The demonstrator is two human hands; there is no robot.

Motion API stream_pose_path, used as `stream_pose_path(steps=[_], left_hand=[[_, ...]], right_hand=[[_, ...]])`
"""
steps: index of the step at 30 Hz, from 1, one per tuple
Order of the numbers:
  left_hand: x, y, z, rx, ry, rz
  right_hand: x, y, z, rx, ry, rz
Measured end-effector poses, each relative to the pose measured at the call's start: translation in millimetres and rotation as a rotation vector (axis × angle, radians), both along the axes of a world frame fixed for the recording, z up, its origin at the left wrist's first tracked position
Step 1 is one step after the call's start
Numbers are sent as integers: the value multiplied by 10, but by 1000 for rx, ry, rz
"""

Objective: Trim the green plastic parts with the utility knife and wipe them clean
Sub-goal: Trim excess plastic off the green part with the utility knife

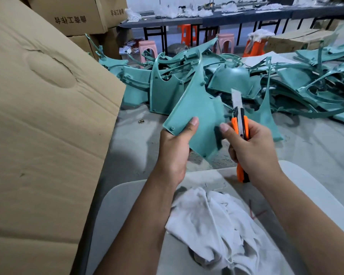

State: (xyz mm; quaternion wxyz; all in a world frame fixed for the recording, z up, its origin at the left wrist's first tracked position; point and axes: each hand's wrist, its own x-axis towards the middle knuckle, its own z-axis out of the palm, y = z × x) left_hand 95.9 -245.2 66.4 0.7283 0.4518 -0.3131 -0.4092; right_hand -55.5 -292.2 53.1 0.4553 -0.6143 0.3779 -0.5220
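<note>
The left hand [174, 147] has its fingers curled behind a green plastic part [199, 118], thumb pressed flat on the near face, holding it tilted up above the floor. Just beside it the right hand [252, 147] is wrapped round an orange utility knife [240, 124], blade run out and pointing up, thumb stretched toward the part's right edge; I cannot tell whether thumb and plastic touch. Below the forearms a crumpled white rag [213, 221] lies on a pale grey surface [125, 205]. Beyond the hands a heap of green parts [236, 80] sprawls over the concrete floor [310, 143]. On the left a big cardboard box [42, 120] leans in close; its contents are hidden. More boxes [72, 14] are stacked behind, shut. Pink and orange stools [147, 48] stand by a long dark table [226, 18] strewn with white scraps.
</note>
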Motion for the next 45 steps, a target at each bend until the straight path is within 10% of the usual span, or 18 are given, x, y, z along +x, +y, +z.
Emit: stream_pose_path(steps=[4,9,21,28,45], left_hand=[[85,15,-27,27,-529,208],[16,18,-74,74,-779,313],[69,6,-109,27,-804,88],[100,-3,-134,4,-817,30],[753,261,62,42,-645,-303]], right_hand=[[-7,44,29,-403,337,-264],[107,204,47,-726,515,-63],[-61,-66,27,-449,595,-472],[71,113,53,-759,616,-160],[-508,-371,10,-405,701,-578]])
